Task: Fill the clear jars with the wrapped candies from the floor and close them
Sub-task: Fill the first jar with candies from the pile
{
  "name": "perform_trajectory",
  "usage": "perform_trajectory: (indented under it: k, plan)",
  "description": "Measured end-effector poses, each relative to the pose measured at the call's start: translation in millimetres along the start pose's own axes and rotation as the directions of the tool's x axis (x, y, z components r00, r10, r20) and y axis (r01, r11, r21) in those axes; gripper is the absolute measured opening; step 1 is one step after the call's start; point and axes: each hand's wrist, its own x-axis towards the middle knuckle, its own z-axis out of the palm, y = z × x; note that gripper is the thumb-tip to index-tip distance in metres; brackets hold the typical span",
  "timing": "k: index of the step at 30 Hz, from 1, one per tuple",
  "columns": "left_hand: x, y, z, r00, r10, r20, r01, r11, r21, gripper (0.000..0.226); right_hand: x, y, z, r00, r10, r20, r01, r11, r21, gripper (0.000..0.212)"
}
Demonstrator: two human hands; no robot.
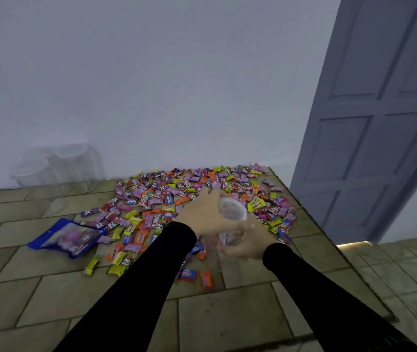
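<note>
A clear jar with some candies inside is held above the floor, in front of a wide pile of wrapped candies. My left hand curls over the jar's white lid at the top. My right hand grips the jar's lower body from the right. Both are blurred by motion. Several more clear jars stand against the wall at the left, faint and hard to make out.
A blue plastic bag with candies in it lies on the tiled floor at the left. A grey-blue door stands at the right. Loose candies lie nearer to me.
</note>
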Motion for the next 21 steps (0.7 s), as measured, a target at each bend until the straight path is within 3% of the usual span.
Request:
perform_trajectory:
  k: [3,5,11,15,21]
  plan:
    - [2,-7,-5,0.988,-0.136,-0.07,0.116,0.965,-0.235,0.076,4,5,-2,0.997,0.072,-0.012,-0.069,0.987,0.142,0.065]
    - [1,-17,-7,0.97,-0.223,-0.098,0.194,0.951,-0.241,0.062,6,6,-2,0.997,0.082,-0.007,-0.08,0.984,0.159,0.073]
    - [-10,-23,-8,0.928,-0.372,0.014,0.334,0.814,-0.475,0.055,9,11,3,0.992,0.123,-0.004,-0.12,0.978,0.173,0.067]
    - [-15,-19,2,0.899,-0.434,0.063,0.361,0.651,-0.668,0.049,11,10,3,0.994,0.107,-0.014,-0.103,0.979,0.177,0.076]
    - [-12,-10,27,0.836,-0.539,0.099,0.3,0.3,-0.906,0.035,9,5,2,0.995,0.098,-0.02,-0.092,0.976,0.199,0.083]
